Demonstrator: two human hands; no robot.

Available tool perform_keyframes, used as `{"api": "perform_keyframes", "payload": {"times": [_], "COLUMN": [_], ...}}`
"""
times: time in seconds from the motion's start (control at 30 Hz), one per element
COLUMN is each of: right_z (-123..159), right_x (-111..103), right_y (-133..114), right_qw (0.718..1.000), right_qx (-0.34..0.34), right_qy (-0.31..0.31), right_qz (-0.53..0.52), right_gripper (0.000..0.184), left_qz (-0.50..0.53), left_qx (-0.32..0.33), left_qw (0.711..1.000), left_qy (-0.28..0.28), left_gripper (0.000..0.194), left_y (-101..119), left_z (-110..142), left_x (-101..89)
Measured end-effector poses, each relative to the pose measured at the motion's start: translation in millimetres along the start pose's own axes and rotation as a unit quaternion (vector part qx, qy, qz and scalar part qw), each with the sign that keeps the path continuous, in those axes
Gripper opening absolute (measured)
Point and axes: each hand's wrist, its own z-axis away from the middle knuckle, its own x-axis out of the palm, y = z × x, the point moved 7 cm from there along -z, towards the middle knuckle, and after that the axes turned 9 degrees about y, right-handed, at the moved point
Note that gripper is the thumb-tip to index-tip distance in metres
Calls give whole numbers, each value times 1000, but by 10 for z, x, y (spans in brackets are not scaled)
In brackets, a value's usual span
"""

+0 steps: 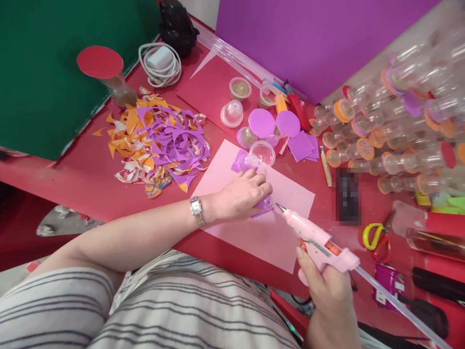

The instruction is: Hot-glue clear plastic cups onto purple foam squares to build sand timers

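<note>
My left hand (241, 194) presses down over a purple foam piece (262, 209), its fingers curled on it and partly hiding it. A clear plastic part shows at the edge of that piece. Beyond the knuckles, a clear plastic cup (262, 153) lies beside another purple foam piece (239, 159). All of this is on a sheet of pink paper (276, 242). My right hand (329, 295) is wrapped around a pink hot glue gun (316, 237). Its metal tip points toward my left fingers, a short gap away. A long clear glue stick (395, 300) sticks out of its back.
Orange and purple foam scraps (163, 138) are heaped at left. Purple foam circles (262, 122) and cups of sand (240, 88) stand behind the paper. Many clear hourglass-shaped bottles (385, 126) fill the right, near scissors (378, 237). A coiled white cable (160, 63) lies at back.
</note>
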Motion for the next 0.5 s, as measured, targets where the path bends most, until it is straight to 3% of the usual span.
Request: {"api": "perform_keyframes", "payload": {"times": [0.13, 0.23, 0.4, 0.5], "right_z": [2, -2, -10, -52], "right_x": [2, 5, 43, 56], "right_y": [23, 27, -154, -253], "right_qw": [999, 995, 983, 981], "right_qx": [32, 93, 161, 154], "right_qy": [0, -2, 16, 25], "right_qz": [-19, -46, -91, -114], "right_gripper": [25, 26, 27, 27], "left_qz": [-5, -4, -22, -47], "left_qx": [3, -2, -8, 5], "left_qw": [1000, 1000, 1000, 999], "left_qy": [-3, -5, 5, 4], "left_gripper": [22, 22, 26, 31], "left_y": [0, -4, 0, 19], "left_z": [2, 1, -4, -4], "left_x": [6, 9, -4, -10]}}
